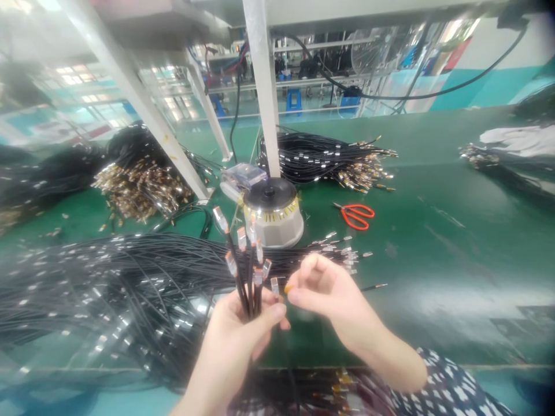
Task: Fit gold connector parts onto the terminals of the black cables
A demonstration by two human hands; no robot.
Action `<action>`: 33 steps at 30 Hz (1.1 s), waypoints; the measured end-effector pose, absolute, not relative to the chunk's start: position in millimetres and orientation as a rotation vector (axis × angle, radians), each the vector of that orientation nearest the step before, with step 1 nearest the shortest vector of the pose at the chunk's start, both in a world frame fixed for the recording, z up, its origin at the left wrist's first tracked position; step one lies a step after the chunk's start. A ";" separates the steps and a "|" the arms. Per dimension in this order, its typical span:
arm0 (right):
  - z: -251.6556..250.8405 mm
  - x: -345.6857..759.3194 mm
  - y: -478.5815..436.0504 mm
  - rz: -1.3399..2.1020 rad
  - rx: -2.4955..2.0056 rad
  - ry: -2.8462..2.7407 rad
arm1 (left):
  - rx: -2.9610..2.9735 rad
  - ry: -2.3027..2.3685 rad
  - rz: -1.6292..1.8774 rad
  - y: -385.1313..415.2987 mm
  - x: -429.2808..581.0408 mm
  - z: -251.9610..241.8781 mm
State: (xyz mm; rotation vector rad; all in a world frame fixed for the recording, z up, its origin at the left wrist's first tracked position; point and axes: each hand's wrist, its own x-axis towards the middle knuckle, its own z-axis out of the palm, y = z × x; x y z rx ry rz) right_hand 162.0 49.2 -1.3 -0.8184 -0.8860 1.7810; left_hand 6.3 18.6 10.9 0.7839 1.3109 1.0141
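Note:
My left hand [236, 341] is closed around several black cables [250, 289]. Their silver connectors with orange ends fan out upward. One connector [274, 285] stands apart on the right, by the thumb and fingers of that hand. My right hand [333, 297] pinches a small amber piece [288, 289], which looks like tape, just right of that connector. Behind the hands is a round tape dispenser [277, 228] with a black top and short yellow strips around its rim. More black cables [173, 254] lie in a long bundle at the left, passing behind my left hand.
Red-handled snips [356, 216] lie right of the dispenser. Cable bundles with brass-coloured ends [143, 190] rest at the back left, others [321, 159] behind the dispenser. White shelf legs [264, 86] rise from the green table [425, 231]. Another bundle with white cloth [520, 141] lies far right.

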 end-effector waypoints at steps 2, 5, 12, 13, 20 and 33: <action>-0.9 158.9 48.1 1.734 -0.829 -0.921 | 0.776 1.305 1.011 19.2 6.8 11.5; -0.4 155.6 47.0 1.681 -0.859 -0.963 | 0.754 1.292 1.012 18.9 7.1 11.9; -0.3 153.0 46.0 1.636 -0.881 -0.995 | 0.776 1.271 1.027 17.0 6.7 10.6; -0.1 153.0 45.9 1.629 -0.885 -1.001 | 0.775 1.268 1.028 16.9 6.6 10.5; 1.2 152.6 45.8 1.587 -0.910 -1.034 | 0.807 1.263 1.025 17.0 5.5 10.5; 1.7 148.1 47.1 1.583 -0.907 -1.055 | 0.837 1.252 1.071 12.7 6.4 3.5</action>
